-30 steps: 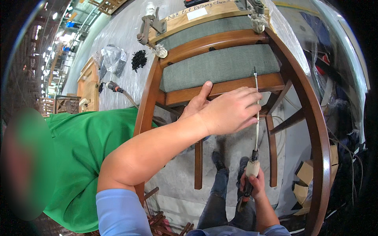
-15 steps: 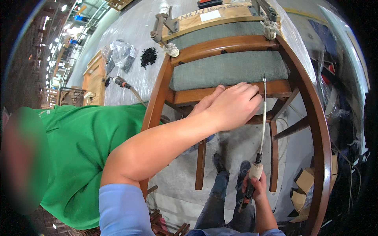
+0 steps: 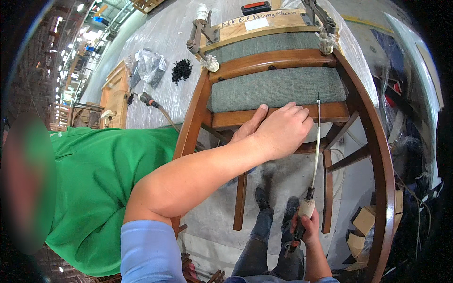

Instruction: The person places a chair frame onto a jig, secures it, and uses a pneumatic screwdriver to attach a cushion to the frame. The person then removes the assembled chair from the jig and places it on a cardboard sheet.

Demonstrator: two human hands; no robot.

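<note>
Left hand (image 3: 278,129) lies flat on the wooden chair (image 3: 283,113) rail, steadying it; right hand (image 3: 304,226) is clenched round the long tool (image 3: 315,146) — tip at the cushion edge. Next move likely needs a steady, straight push — no slipping

A worker's left hand (image 3: 278,129) presses flat on the front rail of a brown wooden chair with a grey-green fabric seat (image 3: 278,87), while the right hand (image 3: 304,226) grips a long thin metal tool with a pale handle (image 3: 315,151), its tip at the seat's front edge.
</note>
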